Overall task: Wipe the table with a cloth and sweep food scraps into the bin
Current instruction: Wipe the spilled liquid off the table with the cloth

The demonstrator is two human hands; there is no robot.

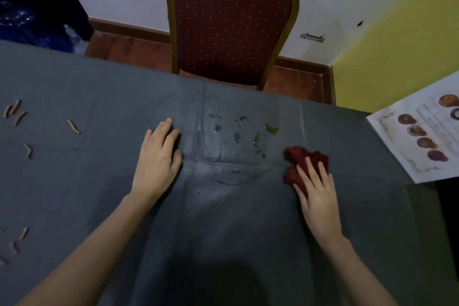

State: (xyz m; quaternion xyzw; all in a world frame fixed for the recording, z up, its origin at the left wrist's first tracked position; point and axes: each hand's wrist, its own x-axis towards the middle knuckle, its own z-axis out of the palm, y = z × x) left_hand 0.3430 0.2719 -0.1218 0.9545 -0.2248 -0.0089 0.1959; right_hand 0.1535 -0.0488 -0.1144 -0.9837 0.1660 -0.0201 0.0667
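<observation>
A grey cloth-covered table fills the view. My right hand presses flat on a crumpled dark red cloth, right of centre. Just left of the cloth lie several wet, yellowish spill patches. My left hand rests flat on the table with fingers apart, holding nothing, left of the spill. Several pale stick-shaped food scraps are scattered over the table's left side, with more scraps near the lower left edge. No bin is in view.
A dark red chair with a gold frame stands at the table's far edge. A white picture menu lies on the table's right end. Blue plastic sits on the floor at far left.
</observation>
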